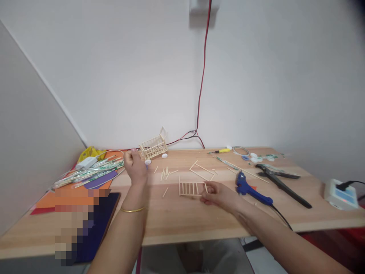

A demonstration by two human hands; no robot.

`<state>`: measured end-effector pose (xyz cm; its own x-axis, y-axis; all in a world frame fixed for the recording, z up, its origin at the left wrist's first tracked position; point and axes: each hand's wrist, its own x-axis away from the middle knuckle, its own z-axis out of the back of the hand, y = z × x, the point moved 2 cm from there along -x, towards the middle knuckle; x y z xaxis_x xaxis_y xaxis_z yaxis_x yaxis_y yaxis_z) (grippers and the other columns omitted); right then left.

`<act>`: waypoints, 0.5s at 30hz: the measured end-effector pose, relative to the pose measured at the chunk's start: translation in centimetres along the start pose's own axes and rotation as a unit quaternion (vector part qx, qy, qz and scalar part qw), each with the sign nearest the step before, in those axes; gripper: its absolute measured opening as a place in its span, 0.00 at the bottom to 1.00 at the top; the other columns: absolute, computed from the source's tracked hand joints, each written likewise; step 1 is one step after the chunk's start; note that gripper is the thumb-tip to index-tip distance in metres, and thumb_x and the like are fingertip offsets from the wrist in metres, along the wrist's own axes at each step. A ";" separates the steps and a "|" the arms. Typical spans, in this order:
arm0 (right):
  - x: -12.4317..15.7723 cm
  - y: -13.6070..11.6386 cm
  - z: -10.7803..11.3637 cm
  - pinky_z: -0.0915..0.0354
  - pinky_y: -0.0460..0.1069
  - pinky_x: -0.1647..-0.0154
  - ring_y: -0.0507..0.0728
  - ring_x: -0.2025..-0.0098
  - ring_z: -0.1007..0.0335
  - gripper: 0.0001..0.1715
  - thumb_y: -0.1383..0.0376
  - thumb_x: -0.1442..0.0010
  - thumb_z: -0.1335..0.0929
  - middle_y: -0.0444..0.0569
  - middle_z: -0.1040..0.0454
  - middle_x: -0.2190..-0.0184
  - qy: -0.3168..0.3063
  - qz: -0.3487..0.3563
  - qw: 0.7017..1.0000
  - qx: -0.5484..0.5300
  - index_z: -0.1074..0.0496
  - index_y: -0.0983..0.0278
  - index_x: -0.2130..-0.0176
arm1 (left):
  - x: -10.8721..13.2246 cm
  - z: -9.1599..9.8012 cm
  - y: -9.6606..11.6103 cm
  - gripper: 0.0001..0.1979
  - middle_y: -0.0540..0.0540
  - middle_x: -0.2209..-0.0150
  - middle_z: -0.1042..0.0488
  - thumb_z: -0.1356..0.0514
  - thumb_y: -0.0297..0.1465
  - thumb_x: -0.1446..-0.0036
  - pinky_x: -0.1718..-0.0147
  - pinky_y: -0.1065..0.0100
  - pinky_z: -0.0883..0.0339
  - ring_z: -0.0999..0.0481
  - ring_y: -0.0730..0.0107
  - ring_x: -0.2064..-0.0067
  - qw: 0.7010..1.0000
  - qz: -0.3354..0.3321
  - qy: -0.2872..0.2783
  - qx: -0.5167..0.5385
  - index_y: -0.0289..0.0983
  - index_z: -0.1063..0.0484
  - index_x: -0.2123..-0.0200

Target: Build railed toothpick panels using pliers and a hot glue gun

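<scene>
My right hand (215, 195) pinches the right end of a small ladder-like frame (188, 188) made of thin wooden sticks, holding it just over the table. Farther left, my left hand (135, 164) is raised with its fingers curled closed; what is in them, if anything, is hidden. Just behind it a small cart-like model of wooden sticks (154, 147) stands near the wall, with white round discs (164, 155) beside it. Short cut sticks (164, 174) lie between my hands. A rectangular stick frame (201, 170) lies flat behind my right hand.
To the right are a blue glue gun (251, 189), black-handled cutters (285, 186), a yellow-handled knife (222, 151) and a white power socket (341, 194). Wrapped stick bundles (94, 173) lie on coloured sheets (65, 198) at the left. A red-black cable (202, 83) hangs down the wall.
</scene>
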<state>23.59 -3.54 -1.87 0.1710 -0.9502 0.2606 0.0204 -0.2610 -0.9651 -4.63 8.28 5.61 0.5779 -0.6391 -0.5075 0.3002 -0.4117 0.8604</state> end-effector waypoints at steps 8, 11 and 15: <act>0.6 -0.9 1.3 0.43 0.47 0.74 0.53 0.74 0.34 0.31 0.62 0.50 0.30 0.42 0.29 0.76 0.053 0.104 0.937 0.329 0.35 0.63 0.46 | 1.7 -0.2 2.0 0.23 0.54 0.83 0.48 0.54 0.42 0.37 0.75 0.68 0.52 0.45 0.72 0.78 0.993 -0.025 -0.118 -0.002 0.40 0.48 0.83; 0.5 -1.4 1.8 0.45 0.47 0.75 0.53 0.75 0.35 0.27 0.61 0.49 0.30 0.42 0.30 0.77 0.046 0.100 0.910 0.399 0.32 0.63 0.49 | 3.4 -1.4 2.8 0.18 0.52 0.80 0.41 0.50 0.37 0.39 0.72 0.68 0.48 0.39 0.69 0.74 0.977 -0.053 -0.208 0.012 0.40 0.41 0.80; 0.3 -1.3 2.4 0.46 0.47 0.75 0.53 0.74 0.36 0.28 0.61 0.50 0.29 0.42 0.30 0.76 0.032 0.082 0.898 0.432 0.32 0.65 0.49 | 5.6 -2.8 3.1 0.10 0.49 0.75 0.32 0.44 0.35 0.45 0.65 0.68 0.44 0.34 0.67 0.68 0.940 -0.076 -0.330 0.040 0.39 0.33 0.77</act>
<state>26.01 -3.09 -0.57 0.1857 -0.9787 0.0873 0.7604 0.0869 -0.6437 1.69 5.28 5.57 -0.0716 -0.8221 -0.5648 0.2688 -0.5613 0.7828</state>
